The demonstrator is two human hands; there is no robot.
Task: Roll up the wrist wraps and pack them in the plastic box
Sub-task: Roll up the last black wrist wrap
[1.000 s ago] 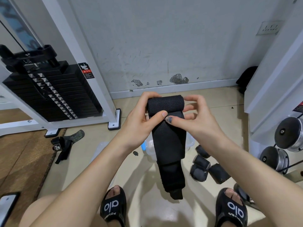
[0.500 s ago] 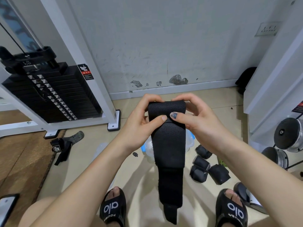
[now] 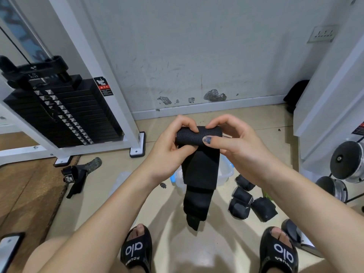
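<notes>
At the centre of the frame, a person's two hands held a black wrist wrap (image 3: 199, 166) up above a tan floor. The left hand (image 3: 169, 152) and the right hand (image 3: 234, 146) each curled fingers and thumb round the rolled top of the wrap, pinching it from either side. Below the roll, the loose tail hung straight down between two black sandals at the bottom of the frame.

The fabric looked soft, light and limp, with a woven, grippy face, so it would likely unwind unless the roll was kept pinched at both ends while the tail was fed in.

Behind the hanging tail, partly hidden, sat a clear plastic box (image 3: 226, 174) on the floor. Just to its lower right lay three already rolled wraps (image 3: 252, 203), close together. Another strap (image 3: 78, 174) lay unrolled at middle left, near the foot of a weight stack (image 3: 65, 115) in the upper left.
</notes>
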